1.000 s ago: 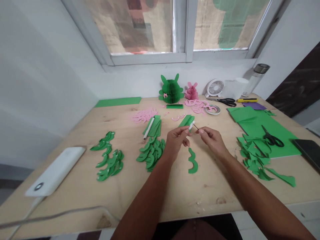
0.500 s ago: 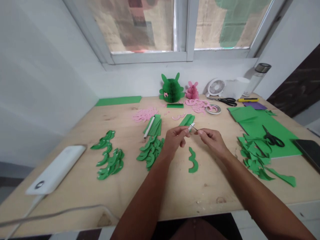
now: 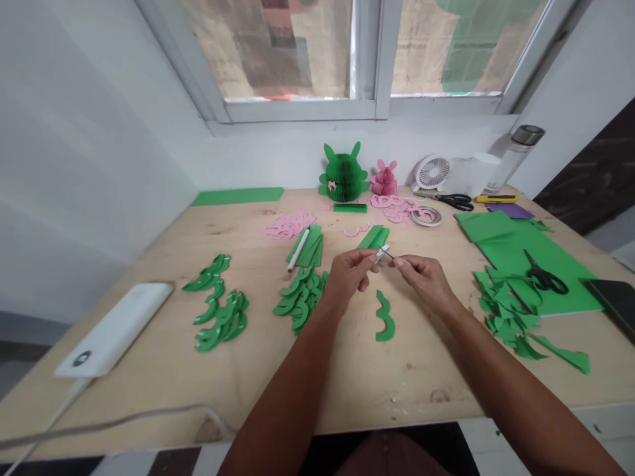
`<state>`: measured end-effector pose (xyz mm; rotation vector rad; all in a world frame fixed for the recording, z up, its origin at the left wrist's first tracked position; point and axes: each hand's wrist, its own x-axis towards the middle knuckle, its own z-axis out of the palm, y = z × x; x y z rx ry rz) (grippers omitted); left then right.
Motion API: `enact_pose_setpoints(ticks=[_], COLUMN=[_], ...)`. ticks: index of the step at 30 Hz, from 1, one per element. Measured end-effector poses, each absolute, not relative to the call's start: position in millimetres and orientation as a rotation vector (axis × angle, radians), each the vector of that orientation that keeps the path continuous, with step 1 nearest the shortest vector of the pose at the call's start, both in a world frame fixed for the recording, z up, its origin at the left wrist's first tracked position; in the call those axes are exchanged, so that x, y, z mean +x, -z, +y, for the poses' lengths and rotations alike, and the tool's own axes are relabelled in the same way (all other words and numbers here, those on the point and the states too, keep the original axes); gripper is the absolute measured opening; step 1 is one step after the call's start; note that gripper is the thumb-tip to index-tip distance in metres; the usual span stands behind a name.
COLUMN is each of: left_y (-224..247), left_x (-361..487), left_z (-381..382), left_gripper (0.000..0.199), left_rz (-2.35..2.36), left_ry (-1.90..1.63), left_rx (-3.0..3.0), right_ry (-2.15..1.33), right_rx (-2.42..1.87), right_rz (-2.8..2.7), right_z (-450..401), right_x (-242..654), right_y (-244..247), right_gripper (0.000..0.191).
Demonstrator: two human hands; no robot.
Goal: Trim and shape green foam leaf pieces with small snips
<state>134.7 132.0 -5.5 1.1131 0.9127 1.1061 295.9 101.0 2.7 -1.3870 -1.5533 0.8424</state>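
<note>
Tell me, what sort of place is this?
Probably a small paper-craft workspace, though whether at home or in a shop I can't tell. The wooden table holds a pile of wavy green cut-outs, scissors on green paper, and a folded-paper figure with ears.

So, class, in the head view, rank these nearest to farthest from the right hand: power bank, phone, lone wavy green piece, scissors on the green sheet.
1. Lone wavy green piece, left of the right hand
2. Scissors, right, on the green sheet
3. Phone, far right edge
4. Power bank, far left
</note>
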Motion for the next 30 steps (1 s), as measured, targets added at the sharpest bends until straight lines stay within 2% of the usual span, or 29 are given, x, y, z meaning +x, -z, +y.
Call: enact_pose_setpoints(ticks=[30], left_y=[3.2], left_x=[134.2], left_z=[131.6], left_gripper=[0.024], left_rz=[0.918], left_ry=[-1.093], left_rx=[1.105], right_ry=[-0.664], right_rx=[-1.428], right_rz=[-1.604], right_z=[103.5], right_x=[296.5], right_y=[3.7], right_gripper=[0.042])
